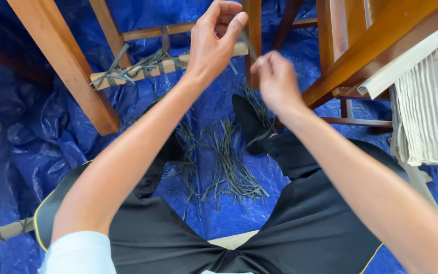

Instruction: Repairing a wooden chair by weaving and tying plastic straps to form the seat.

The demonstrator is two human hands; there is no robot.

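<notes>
My left hand [213,41] is raised at the top centre, thumb and forefinger pinched on a thin grey-green strip [250,46]. My right hand [276,78] is closed just to its right and grips the same strip lower down. Both hands are in front of a wooden chair frame [371,45]. Behind my left hand a light wooden rail [168,66] is wrapped with dark strips. A heap of loose cut strips [229,167] lies on the blue tarpaulin [36,142] between my legs.
A thick wooden leg [64,61] slants down at the upper left. Folded beige woven material [424,116] hangs off the chair at the right. Another light rail with strips [3,232] lies at the lower left. My black trousers and dark sock [247,122] fill the lower middle.
</notes>
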